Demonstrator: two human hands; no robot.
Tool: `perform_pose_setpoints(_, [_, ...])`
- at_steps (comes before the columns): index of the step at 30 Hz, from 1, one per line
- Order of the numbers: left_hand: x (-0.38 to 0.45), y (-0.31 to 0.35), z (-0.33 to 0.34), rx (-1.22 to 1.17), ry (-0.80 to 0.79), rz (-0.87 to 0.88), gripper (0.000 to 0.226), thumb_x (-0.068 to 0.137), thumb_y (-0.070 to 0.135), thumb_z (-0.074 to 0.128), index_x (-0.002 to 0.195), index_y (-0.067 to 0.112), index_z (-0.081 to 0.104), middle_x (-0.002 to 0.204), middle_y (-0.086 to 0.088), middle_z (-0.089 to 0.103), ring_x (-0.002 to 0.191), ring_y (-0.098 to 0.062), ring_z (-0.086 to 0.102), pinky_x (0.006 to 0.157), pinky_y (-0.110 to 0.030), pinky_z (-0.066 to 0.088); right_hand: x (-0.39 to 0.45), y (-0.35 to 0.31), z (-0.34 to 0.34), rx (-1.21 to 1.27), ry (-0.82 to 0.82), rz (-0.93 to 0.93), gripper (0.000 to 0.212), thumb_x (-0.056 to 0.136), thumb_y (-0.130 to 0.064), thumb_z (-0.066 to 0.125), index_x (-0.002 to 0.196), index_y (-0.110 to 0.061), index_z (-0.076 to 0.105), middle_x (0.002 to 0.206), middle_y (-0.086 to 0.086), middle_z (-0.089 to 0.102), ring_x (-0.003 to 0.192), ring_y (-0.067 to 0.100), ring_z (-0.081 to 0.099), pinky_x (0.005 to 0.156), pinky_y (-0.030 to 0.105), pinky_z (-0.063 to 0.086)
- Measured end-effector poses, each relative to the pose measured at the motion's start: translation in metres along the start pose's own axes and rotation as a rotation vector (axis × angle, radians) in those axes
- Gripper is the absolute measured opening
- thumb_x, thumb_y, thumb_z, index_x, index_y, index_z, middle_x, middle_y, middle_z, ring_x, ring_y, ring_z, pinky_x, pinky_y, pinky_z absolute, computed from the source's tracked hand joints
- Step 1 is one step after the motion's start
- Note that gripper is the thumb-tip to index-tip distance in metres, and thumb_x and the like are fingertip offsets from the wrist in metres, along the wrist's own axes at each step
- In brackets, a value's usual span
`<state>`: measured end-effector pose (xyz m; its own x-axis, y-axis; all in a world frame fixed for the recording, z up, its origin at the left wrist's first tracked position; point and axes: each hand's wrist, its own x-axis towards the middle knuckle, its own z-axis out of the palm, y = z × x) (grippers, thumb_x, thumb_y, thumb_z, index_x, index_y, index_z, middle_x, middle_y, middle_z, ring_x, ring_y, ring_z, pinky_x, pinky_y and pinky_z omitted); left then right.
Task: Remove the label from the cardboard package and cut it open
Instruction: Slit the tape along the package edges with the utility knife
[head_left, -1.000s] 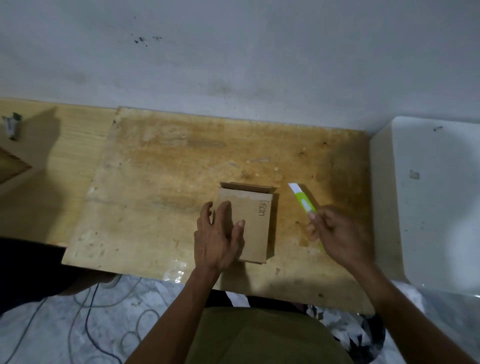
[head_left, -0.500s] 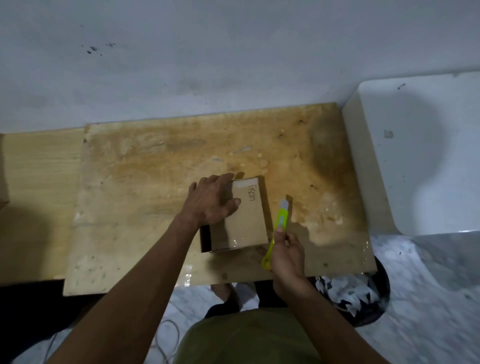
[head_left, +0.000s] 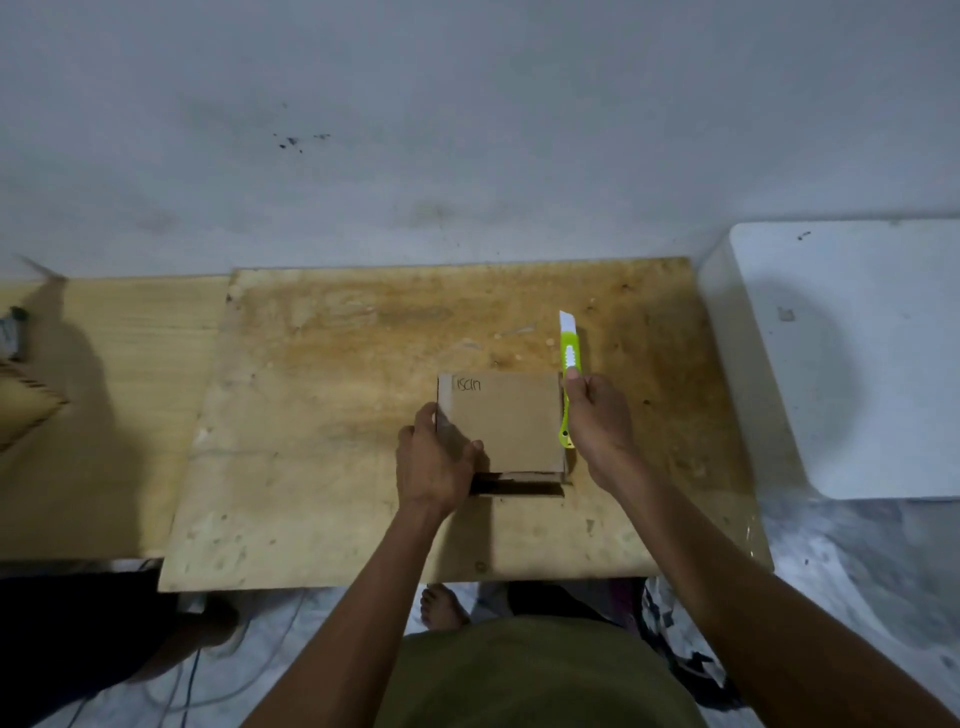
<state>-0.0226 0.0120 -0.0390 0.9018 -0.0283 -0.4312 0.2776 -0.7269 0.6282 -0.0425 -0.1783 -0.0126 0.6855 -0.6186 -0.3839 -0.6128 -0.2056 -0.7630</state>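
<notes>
A small brown cardboard package (head_left: 511, 421) lies flat on the stained plywood board (head_left: 332, 415), with handwriting near its far left corner. An open flap shows along its near edge. My left hand (head_left: 434, 460) grips the package at its near left corner, thumb on top. My right hand (head_left: 597, 431) holds a green and white utility knife (head_left: 569, 358) upright along the package's right edge, its white tip pointing away from me.
A white box or appliance (head_left: 857, 358) stands at the right of the board. A lighter wooden table (head_left: 114, 405) adjoins on the left, with a cardboard piece (head_left: 23, 405) and a small dark object (head_left: 13, 332) at its left edge. Cables lie on the floor below.
The package has been turned so that the handwriting is now at the far left. My right hand moved the knife from the near right side up along the package's right edge.
</notes>
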Motion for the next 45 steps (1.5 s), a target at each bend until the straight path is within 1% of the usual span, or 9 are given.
perform_pose_setpoints(6, [-0.016,0.004,0.008,0.043,-0.132,0.108,0.119,0.058,0.074,0.079,0.152,0.034,0.019,0.150,-0.006,0.018,0.139,-0.033,0.025,0.108,-0.050,0.040,0.011,0.005,0.004,-0.011,-0.038,-0.013,0.042,0.101,-0.037,0.046,0.064,-0.017,0.042,0.063,0.000,0.045,0.062,0.020,0.044,0.054,0.033,0.030])
perform_pose_setpoints(11, [-0.011,0.002,0.010,0.293,-0.229,0.196,0.142,0.043,0.064,0.091,0.156,0.032,0.010,0.159,-0.004,-0.008,0.141,-0.038,0.012,0.112,-0.054,0.034,0.016,0.014,0.000,0.085,-0.094,0.030,0.038,0.100,-0.039,0.049,0.083,-0.006,0.057,0.071,0.004,0.053,0.066,0.018,0.047,0.060,0.031,0.037])
perform_pose_setpoints(18, [0.000,-0.005,0.013,0.366,-0.106,0.300,0.120,0.051,0.075,0.076,0.150,0.029,0.027,0.159,-0.009,0.004,0.141,-0.038,0.014,0.109,-0.055,0.038,0.021,0.029,-0.011,0.163,-0.087,0.057,0.032,0.099,-0.041,0.049,0.085,-0.015,0.061,0.084,0.005,0.070,0.074,0.012,0.068,0.059,0.026,0.046])
perform_pose_setpoints(20, [0.008,-0.004,0.011,0.384,-0.094,0.359,0.119,0.050,0.082,0.068,0.149,0.028,0.029,0.160,-0.010,0.008,0.142,-0.039,0.013,0.112,-0.057,0.033,0.016,0.037,-0.019,0.177,-0.063,0.057,0.031,0.100,-0.040,0.048,0.088,-0.014,0.059,0.087,0.002,0.072,0.072,0.010,0.072,0.055,0.022,0.049])
perform_pose_setpoints(22, [0.017,-0.004,0.011,0.462,-0.096,0.466,0.118,0.053,0.087,0.063,0.151,0.031,0.029,0.163,-0.013,0.011,0.147,-0.042,0.009,0.117,-0.059,0.024,0.008,0.047,-0.025,0.159,-0.054,0.056,0.029,0.099,-0.042,0.048,0.090,-0.016,0.058,0.086,0.000,0.072,0.063,0.012,0.072,0.056,0.028,0.055])
perform_pose_setpoints(25, [0.028,-0.003,0.010,0.544,-0.154,0.560,0.116,0.059,0.091,0.055,0.154,0.031,0.026,0.166,-0.013,0.004,0.151,-0.042,-0.004,0.120,-0.063,0.013,-0.005,0.063,-0.027,0.074,-0.065,0.035,0.030,0.099,-0.044,0.048,0.107,-0.018,0.061,0.083,-0.001,0.071,0.050,0.012,0.068,0.050,0.031,0.053])
perform_pose_setpoints(29, [0.033,-0.005,0.013,0.452,-0.213,0.550,0.117,0.060,0.084,0.059,0.155,0.026,0.024,0.168,-0.009,-0.005,0.151,-0.037,-0.019,0.118,-0.065,0.011,-0.022,0.068,-0.024,-0.047,-0.015,-0.118,0.037,0.100,-0.042,0.046,0.134,-0.030,0.054,0.099,-0.006,0.070,0.080,0.011,0.069,0.065,0.034,0.059])
perform_pose_setpoints(35, [0.031,-0.009,0.016,0.453,-0.176,0.586,0.117,0.063,0.084,0.057,0.156,0.024,0.022,0.168,-0.009,-0.006,0.152,-0.033,-0.019,0.120,-0.060,0.011,-0.031,0.053,-0.014,-0.125,0.036,-0.171,0.042,0.100,-0.035,0.047,0.141,-0.026,0.050,0.115,0.004,0.072,0.099,0.024,0.068,0.079,0.037,0.058])
perform_pose_setpoints(45, [0.032,-0.010,0.017,0.445,-0.193,0.580,0.115,0.065,0.082,0.061,0.157,0.026,0.020,0.168,-0.006,-0.011,0.152,-0.029,-0.023,0.121,-0.057,0.009,-0.028,0.046,-0.005,-0.221,0.064,-0.127,0.042,0.101,-0.035,0.045,0.142,-0.030,0.049,0.107,0.011,0.073,0.093,0.036,0.067,0.070,0.034,0.051])
